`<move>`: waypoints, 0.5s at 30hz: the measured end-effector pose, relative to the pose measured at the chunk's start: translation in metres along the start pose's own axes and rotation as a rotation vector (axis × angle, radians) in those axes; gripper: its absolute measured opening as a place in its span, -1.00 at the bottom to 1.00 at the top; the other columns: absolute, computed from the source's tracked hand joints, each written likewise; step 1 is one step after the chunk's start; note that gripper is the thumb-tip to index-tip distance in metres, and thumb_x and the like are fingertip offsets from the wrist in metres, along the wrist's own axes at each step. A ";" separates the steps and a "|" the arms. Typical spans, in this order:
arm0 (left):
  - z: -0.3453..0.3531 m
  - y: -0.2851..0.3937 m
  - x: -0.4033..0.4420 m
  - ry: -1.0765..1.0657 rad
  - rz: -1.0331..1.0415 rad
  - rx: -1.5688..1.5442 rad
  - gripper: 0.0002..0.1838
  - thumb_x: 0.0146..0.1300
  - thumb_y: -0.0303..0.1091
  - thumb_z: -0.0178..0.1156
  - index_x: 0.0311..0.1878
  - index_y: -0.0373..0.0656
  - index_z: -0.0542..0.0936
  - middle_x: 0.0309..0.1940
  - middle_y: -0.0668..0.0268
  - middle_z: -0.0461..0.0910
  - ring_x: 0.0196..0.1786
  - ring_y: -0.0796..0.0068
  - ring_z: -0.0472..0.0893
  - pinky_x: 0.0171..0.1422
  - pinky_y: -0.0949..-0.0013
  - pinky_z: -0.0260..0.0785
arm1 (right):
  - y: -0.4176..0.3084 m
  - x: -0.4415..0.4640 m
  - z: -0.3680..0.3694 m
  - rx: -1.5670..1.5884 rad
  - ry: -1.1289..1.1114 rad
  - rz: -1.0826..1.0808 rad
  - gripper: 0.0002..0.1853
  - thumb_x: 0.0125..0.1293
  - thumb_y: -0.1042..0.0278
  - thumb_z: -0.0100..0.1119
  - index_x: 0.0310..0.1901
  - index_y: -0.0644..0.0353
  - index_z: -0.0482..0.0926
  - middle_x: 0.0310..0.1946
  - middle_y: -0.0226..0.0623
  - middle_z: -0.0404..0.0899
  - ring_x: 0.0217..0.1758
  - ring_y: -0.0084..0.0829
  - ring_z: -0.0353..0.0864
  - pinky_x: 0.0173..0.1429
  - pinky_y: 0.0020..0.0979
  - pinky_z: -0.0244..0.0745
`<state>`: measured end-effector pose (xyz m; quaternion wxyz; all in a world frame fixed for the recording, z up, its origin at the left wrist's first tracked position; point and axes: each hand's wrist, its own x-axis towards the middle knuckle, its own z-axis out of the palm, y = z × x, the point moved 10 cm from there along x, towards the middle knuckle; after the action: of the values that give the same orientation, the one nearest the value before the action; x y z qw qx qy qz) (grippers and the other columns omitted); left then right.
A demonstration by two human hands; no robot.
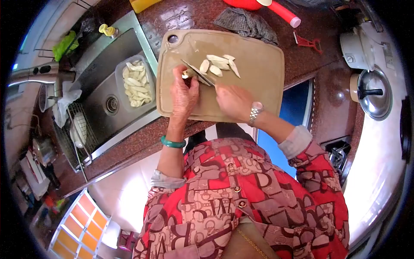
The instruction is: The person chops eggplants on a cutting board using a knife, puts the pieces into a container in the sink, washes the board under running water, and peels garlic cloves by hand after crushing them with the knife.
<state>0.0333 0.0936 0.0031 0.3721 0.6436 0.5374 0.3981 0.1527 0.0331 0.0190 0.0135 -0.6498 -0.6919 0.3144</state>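
Note:
My right hand (233,100) is closed around the handle of a knife (199,73), its blade slanting across the cutting board (254,86). Fingers bent, my left hand (184,95) grips a pale root vegetable (186,74) against the board, right beside the blade. The hand and knife partly hide this vegetable, and its exact kind is unclear. Several slanted pale slices (220,64) lie on the board beyond the knife. To the left, a clear plastic container (122,93) full of similar cut pieces (137,84) stands in the sink.
The metal sink (97,84) adjoins the board's left side, with a faucet (34,74) and wire rack (82,138) farther left. Behind the board lie a dark cloth (248,26) and a red peeler (307,42). A lidded pan (375,93) and white cooker (357,49) stand right.

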 end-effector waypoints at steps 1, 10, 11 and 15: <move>0.000 -0.002 0.001 0.000 -0.015 -0.037 -0.64 0.13 -0.48 0.17 -0.02 -0.10 0.31 -0.46 0.10 0.54 -0.41 0.21 0.59 -0.31 0.28 0.41 | -0.002 0.006 -0.005 0.012 0.013 -0.009 -0.86 0.06 0.46 -0.02 -0.37 0.34 0.45 -0.47 0.11 0.54 -0.38 0.09 0.56 -0.28 -0.03 0.45; -0.003 -0.002 -0.002 0.006 -0.039 0.032 -0.67 0.22 -0.42 0.09 0.03 -0.15 0.27 -0.42 0.04 0.50 -0.41 0.18 0.53 -0.31 0.24 0.36 | 0.005 -0.018 -0.031 0.002 -0.006 -0.060 -0.84 0.16 0.38 -0.05 -0.35 0.33 0.42 -0.53 0.08 0.49 -0.41 0.08 0.51 -0.29 -0.02 0.40; -0.005 0.003 -0.001 0.039 0.021 0.024 -0.68 0.22 -0.45 0.07 0.03 -0.14 0.27 -0.43 -0.01 0.52 -0.39 0.00 0.56 -0.29 0.16 0.36 | 0.004 -0.022 -0.031 0.002 -0.007 -0.060 -0.84 0.16 0.38 -0.05 -0.35 0.33 0.42 -0.53 0.08 0.49 -0.41 0.08 0.51 -0.29 -0.02 0.40; -0.001 -0.007 -0.001 -0.026 -0.056 0.019 -0.65 0.24 -0.37 0.11 0.05 -0.16 0.27 -0.39 0.05 0.49 -0.39 0.31 0.52 -0.25 0.25 0.37 | 0.004 -0.026 -0.024 0.027 -0.033 -0.055 -0.84 0.17 0.38 -0.05 -0.37 0.32 0.41 -0.55 0.06 0.49 -0.42 0.07 0.51 -0.30 -0.01 0.39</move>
<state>0.0292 0.0932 -0.0027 0.3839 0.6368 0.5542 0.3741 0.1704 0.0197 0.0470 0.0193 -0.6252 -0.7053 0.3338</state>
